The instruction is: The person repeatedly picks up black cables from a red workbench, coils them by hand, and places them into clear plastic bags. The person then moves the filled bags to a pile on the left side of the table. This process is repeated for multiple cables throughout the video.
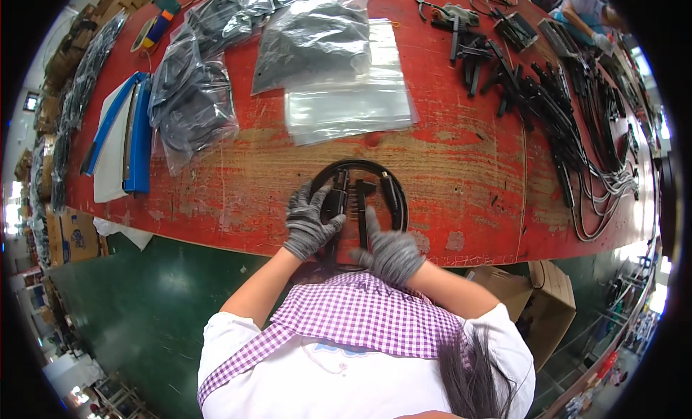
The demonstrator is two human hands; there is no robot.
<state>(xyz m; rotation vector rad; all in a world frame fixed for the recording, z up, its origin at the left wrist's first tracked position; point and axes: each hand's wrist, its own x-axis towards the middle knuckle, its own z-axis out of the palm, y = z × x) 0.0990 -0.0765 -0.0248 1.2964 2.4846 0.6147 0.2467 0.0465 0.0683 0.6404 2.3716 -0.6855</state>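
Observation:
A black cable (393,192) lies coiled into a loop on the worn red table (461,167), near its front edge. Several black plug ends sit side by side inside the loop. My left hand (308,221), in a grey glove, grips the plug ends and cable at the loop's left side. My right hand (389,250), also gloved, rests on the loop's lower right, with a finger pressed up along a straight black plug piece. The lower arc of the coil is hidden under both hands.
Empty clear plastic bags (346,102) lie just beyond the coil, and bags holding dark cables (191,102) to the left. A blue and white sealer tool (122,134) sits far left. Many black cables and plugs (569,123) cover the right. Another person (587,8) works at the far right corner.

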